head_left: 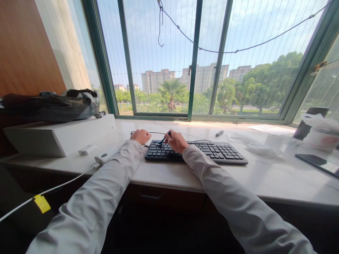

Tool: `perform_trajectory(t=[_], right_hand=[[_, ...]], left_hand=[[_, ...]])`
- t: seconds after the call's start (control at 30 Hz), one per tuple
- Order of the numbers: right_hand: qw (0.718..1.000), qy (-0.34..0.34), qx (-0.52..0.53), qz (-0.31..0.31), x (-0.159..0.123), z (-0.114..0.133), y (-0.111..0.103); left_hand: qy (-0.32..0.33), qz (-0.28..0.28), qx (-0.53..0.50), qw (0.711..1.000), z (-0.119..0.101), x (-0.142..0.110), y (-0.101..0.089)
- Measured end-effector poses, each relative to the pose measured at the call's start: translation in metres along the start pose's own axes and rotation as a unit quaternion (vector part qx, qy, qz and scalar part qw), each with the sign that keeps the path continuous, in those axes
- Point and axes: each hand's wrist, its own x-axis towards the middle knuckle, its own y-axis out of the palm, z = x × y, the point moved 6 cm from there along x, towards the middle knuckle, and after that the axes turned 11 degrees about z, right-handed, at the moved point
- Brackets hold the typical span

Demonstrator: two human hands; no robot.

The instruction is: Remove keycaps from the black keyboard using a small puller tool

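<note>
A black keyboard (196, 151) lies on the white marble-look counter. Over its left half, my right hand (177, 141) is closed around a thin dark-blue brush (162, 141), whose flared end points down onto the keys. At the keyboard's far left corner, my left hand (141, 136) is curled into a fist. Its fingertips are turned away, so whatever it may hold is hidden. A dark cable runs behind the keyboard, near both hands.
To the left are a white box (34, 137) with a black bag (53, 106) on it, and a white device (104, 156) on a cable. A USB stick (219, 133), clear plastic wrapping (265, 150), a phone (317, 163) and paper (271, 129) lie right. Windows stand behind.
</note>
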Motion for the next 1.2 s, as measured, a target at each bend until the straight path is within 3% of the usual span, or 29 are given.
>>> perform_trajectory(t=[0.73,1.2], right_hand=[[0.981,0.030,-0.191,-0.026,-0.007,-0.013,-0.042],[0.928,0.040,-0.368,0.032,-0.014,-0.029,-0.061]], left_hand=[[0.005,0.003,0.000,1.000,-0.001,0.000,0.000],[0.006,0.000,0.006,1.000,0.000,0.001,0.001]])
